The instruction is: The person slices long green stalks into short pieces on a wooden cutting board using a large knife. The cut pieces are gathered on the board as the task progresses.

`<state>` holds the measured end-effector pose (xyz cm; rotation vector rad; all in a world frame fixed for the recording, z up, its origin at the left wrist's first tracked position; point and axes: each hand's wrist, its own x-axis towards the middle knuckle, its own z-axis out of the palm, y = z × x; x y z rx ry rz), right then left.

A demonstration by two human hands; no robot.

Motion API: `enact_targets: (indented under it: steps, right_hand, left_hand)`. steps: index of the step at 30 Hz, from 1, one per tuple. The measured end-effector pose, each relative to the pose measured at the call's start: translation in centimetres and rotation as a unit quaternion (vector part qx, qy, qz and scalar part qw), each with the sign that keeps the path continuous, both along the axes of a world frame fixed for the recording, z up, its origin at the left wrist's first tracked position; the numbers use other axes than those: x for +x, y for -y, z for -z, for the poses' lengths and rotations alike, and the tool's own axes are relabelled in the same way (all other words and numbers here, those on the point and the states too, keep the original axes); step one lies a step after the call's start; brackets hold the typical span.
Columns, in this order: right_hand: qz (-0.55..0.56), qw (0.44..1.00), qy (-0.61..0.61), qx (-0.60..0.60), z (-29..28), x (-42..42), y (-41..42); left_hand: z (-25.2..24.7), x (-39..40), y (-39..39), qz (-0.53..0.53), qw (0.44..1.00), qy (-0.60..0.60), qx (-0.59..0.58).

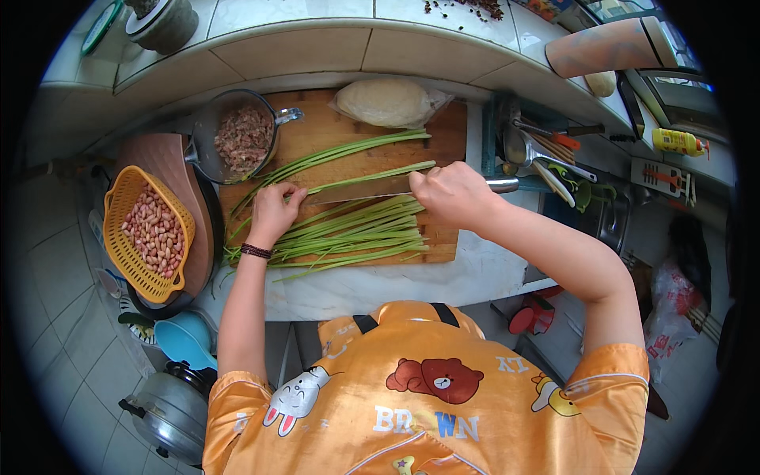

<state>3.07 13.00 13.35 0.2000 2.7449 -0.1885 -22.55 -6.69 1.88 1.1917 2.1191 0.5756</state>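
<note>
On a wooden cutting board (445, 139), my right hand (454, 193) grips a kitchen knife (363, 191) near its metal handle. Its blade points left, lying low beside a thin green celery stalk (386, 174). My left hand (274, 211) pinches the stalk's left part between thumb and fingers, close to the blade's tip. Nearer to me lies a thick bunch of celery stalks (362, 233), cut ends to the right. Farther away, a few separate celery stalks (362, 143) slant across the board. Whether the edge touches the stalk I cannot tell.
A glass bowl of minced meat (243, 139) and bagged dough (383, 102) stand at the board's back. Left is a yellow basket (116, 228) of peanuts. Utensils (528, 148) crowd the right side. A tiled ledge (297, 50) runs behind; a metal pot (169, 415) stands lower left.
</note>
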Motion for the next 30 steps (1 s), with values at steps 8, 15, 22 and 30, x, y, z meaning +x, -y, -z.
enact_targets:
  steps: [8,15,22,30]
  right_hand:
    - [-0.030,0.998,-0.013,0.060,-0.5,2.9,-2.0]
    - [-0.053,0.993,-0.021,0.100,-0.7,3.9,-3.0]
    - [-0.105,0.981,-0.018,0.160,-0.9,4.4,-3.7]
    - [-0.111,0.980,-0.006,0.168,-1.5,3.9,-3.0]
  left_hand:
    - [-0.4,-0.4,1.6,-0.006,1.000,0.021,0.023]
    - [-2.2,-0.7,1.7,0.018,0.999,0.037,-0.009]
    - [-2.8,-1.0,2.5,0.027,0.993,0.102,-0.044]
    - [-1.4,-0.1,2.6,0.047,0.996,-0.019,-0.074]
